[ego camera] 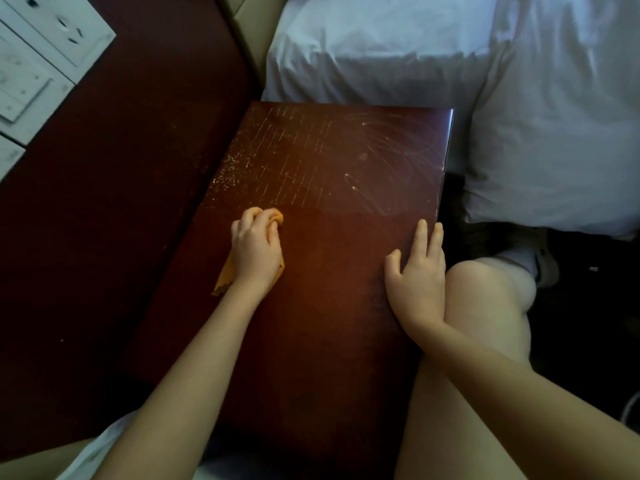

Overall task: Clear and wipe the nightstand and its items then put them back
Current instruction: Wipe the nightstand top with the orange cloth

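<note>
The left hand (257,252) grips a mostly hidden orange cloth (224,278) on the nightstand (329,323); the right hand (417,284) rests flat.

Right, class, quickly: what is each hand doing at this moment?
The left hand is closed, gripping the cloth on the nightstand.
The right hand is open, fingers straight, resting on the nightstand.

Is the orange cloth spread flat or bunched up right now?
Bunched. The left hand grips the orange cloth crumpled against the nightstand top; only a corner trails out.
</note>
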